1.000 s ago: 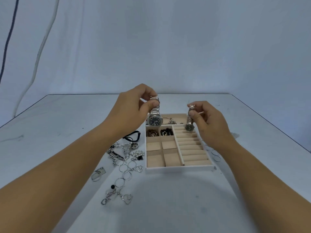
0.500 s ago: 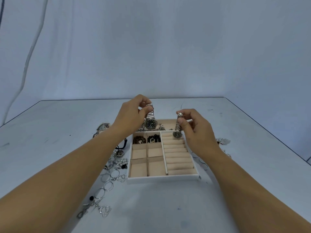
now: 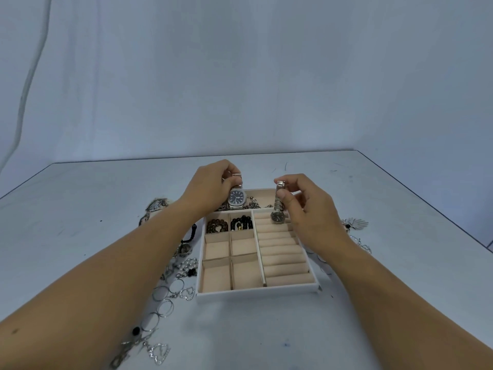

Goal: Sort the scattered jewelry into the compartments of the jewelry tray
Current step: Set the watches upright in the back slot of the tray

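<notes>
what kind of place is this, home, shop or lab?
Probably a staged recording setup rather than a home: a pale table against a plain draped backdrop, with a jewelry tray and loose jewelry laid out.

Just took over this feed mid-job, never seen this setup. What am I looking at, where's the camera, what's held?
No machine: a person works bare-handed, filmed by one camera on their head, looking forward and down. A white tray lies on a pale table, bead bracelets in two compartments, loose hoops and charms left of it. The left hand pinches a large watch over its far end; the right hand pinches a smaller watch by the band over the ridged rolls.
</notes>
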`<action>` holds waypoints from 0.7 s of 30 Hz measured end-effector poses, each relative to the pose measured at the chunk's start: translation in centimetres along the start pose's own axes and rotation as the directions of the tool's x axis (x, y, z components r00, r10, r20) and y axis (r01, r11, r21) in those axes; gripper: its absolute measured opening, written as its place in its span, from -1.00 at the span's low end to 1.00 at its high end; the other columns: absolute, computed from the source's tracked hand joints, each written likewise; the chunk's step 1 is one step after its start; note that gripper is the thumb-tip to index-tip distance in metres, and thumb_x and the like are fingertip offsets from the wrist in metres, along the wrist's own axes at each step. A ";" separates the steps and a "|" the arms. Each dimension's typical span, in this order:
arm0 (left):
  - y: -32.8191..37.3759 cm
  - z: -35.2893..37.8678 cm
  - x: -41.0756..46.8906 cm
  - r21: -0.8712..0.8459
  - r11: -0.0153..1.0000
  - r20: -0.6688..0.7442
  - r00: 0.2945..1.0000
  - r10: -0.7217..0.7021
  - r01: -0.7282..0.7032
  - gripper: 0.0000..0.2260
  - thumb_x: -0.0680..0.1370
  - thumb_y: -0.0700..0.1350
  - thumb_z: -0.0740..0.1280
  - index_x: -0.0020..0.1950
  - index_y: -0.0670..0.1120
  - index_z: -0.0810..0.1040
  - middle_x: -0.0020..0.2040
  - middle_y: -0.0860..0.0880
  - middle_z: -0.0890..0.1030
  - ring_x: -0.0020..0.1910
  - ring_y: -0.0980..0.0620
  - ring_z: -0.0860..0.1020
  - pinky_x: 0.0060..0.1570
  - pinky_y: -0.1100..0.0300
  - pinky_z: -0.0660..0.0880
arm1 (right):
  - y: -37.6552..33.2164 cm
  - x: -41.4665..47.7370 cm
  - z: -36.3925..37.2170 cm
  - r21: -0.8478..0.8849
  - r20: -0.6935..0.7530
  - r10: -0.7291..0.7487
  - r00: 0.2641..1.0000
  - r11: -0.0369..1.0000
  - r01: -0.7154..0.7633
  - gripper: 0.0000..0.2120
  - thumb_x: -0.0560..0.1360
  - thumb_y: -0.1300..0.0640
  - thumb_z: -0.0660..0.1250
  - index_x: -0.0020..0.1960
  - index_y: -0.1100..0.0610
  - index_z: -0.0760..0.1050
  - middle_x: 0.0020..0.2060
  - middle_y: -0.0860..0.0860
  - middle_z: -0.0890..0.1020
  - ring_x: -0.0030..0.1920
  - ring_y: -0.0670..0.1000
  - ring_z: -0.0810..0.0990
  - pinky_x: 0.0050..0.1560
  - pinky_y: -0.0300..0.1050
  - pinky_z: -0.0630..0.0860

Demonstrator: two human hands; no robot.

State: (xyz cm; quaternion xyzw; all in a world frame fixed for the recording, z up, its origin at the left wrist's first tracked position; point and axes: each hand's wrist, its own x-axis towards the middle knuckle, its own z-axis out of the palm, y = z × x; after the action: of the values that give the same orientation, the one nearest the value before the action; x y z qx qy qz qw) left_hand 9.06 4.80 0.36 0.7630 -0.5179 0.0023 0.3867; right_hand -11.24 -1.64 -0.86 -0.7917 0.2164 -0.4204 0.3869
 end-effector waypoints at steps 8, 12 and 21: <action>-1.2 0.3 0.5 0.293 0.955 -0.011 0.999 -0.047 0.048 -0.85 0.50 0.13 0.33 -0.01 0.13 0.61 -0.02 0.09 0.43 0.14 -0.01 0.29 0.08 0.08 0.29 | 0.1 0.1 0.2 0.004 0.014 0.016 1.000 1.000 -0.016 -0.83 0.55 0.12 0.27 0.07 -0.12 0.50 -0.16 -0.19 0.59 -0.30 -0.16 0.50 -0.31 -0.40 0.43; -1.0 0.0 0.4 0.288 0.956 0.047 0.996 -0.077 0.060 -0.78 0.54 0.12 0.27 0.11 0.11 0.61 0.11 -0.02 0.52 0.23 -0.09 0.31 0.18 0.02 0.31 | 0.0 0.0 0.2 0.011 0.011 0.016 1.000 1.000 -0.016 -0.83 0.55 0.14 0.28 0.06 -0.10 0.50 -0.16 -0.18 0.59 -0.28 -0.11 0.51 -0.33 -0.39 0.43; 1.7 -3.4 -7.4 0.291 0.949 0.170 0.983 0.077 -0.124 -0.49 0.59 0.20 0.04 0.47 -0.02 0.28 0.41 -0.02 0.34 0.40 0.04 0.26 0.35 0.15 0.20 | -0.1 -0.1 0.1 0.029 0.011 0.003 1.000 1.000 -0.003 -0.84 0.56 0.15 0.27 0.08 -0.07 0.51 -0.15 -0.17 0.59 -0.30 -0.09 0.49 -0.34 -0.36 0.44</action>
State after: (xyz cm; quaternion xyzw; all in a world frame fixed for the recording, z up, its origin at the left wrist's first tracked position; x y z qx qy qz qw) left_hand 5.63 12.37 0.72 0.7832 -0.5785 0.0409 0.2242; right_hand -11.22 -1.44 -0.85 -0.7880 0.2091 -0.4185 0.4003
